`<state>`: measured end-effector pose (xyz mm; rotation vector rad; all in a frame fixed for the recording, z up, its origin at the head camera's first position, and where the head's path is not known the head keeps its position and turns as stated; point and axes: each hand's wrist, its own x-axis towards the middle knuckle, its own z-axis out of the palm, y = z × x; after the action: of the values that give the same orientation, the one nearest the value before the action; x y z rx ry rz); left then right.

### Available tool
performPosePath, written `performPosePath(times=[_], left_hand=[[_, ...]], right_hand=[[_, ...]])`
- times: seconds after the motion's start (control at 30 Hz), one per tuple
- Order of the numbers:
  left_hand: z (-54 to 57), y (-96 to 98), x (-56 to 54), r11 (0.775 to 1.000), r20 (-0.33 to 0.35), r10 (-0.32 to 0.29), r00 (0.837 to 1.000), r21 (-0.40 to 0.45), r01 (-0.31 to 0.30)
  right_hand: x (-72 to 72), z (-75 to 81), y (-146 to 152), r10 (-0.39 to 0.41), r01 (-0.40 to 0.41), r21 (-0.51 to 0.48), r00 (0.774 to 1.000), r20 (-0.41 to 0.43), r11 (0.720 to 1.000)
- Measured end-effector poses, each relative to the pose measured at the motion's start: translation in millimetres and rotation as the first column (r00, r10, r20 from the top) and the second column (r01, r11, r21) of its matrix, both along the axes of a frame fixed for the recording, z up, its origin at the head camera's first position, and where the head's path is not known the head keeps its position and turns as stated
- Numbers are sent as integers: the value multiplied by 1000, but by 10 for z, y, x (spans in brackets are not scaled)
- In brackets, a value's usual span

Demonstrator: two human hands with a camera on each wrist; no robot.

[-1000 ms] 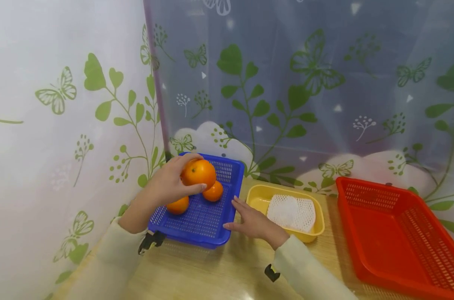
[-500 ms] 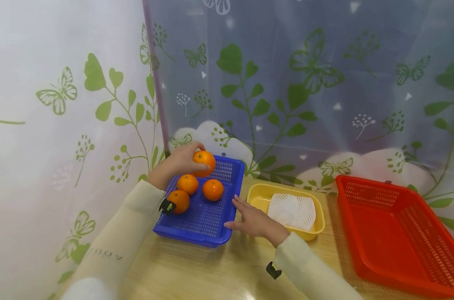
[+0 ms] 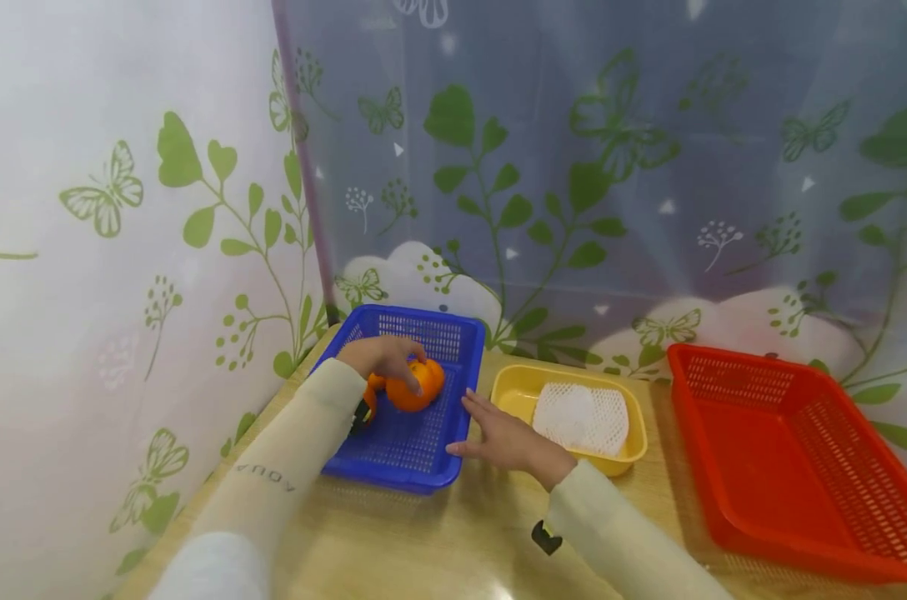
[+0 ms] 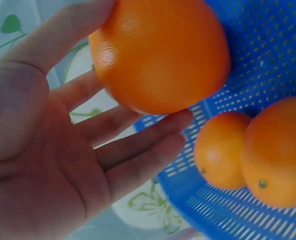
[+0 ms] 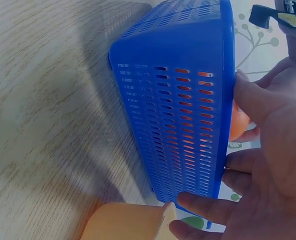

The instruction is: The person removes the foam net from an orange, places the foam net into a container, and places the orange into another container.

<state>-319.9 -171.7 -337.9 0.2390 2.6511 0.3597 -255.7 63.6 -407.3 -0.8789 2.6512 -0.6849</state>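
Observation:
My left hand (image 3: pixel 382 357) reaches into the blue basket (image 3: pixel 393 477) at the left of the table and holds a large orange (image 3: pixel 407 397) between thumb and fingers. The left wrist view shows the thumb on one side of this orange (image 4: pixel 162 55) and fingers curving along the other. Two more oranges are there in the basket, a smaller orange (image 4: pixel 220 152) and a bigger orange (image 4: pixel 277 155); my sleeve partly hides the others in the head view. My right hand (image 3: pixel 508 433) rests against the basket's right rim with extended fingers, its thumb at the edge (image 5: pixel 226 115).
Right of the blue basket stands a yellow tub (image 3: pixel 517 392) with white foam netting (image 3: pixel 583 417) in it. A large red basket (image 3: pixel 761 467) stands farther right. Patterned curtains (image 3: pixel 543 167) hang behind and to the left of the wooden table (image 3: pixel 423 542).
My left hand first moved toward the back of the blue basket with the orange, then came forward and lower with it. My right hand has stayed at the rim.

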Motion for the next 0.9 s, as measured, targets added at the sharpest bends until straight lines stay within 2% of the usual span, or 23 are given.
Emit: performPosePath(times=[0.13,0.23,0.3,0.4,0.53,0.6,0.73,0.9], left_hand=[[-132,43,-54,999,75,48,996,11,-49],[-199,63,-85,995,133,97,986,18,-100],[-238,72,-98,994,150,105,983,2,-106],[-303,74,-107,997,166,79,983,-12,-78],[-393,59,-85,995,163,97,982,-24,-94],[-423,53,-63,992,153,129,980,-29,-126],[-430,71,-31,992,111,114,987,-61,-108],[-417,118,-14,993,103,105,989,-72,-98]], right_hand=[[18,1,-6,4,-4,0,1000,-6,1000],[33,14,-14,3,-3,8,1000,5,1000],[42,24,-17,4,-4,13,1000,9,1000],[51,33,-23,-4,4,23,1000,12,1000],[50,28,-24,-6,5,31,1000,8,1000],[47,24,-23,-2,2,29,1000,7,1000],[43,31,-13,3,-3,26,1000,-2,1000],[33,31,-1,-7,8,31,1000,-4,1000]])
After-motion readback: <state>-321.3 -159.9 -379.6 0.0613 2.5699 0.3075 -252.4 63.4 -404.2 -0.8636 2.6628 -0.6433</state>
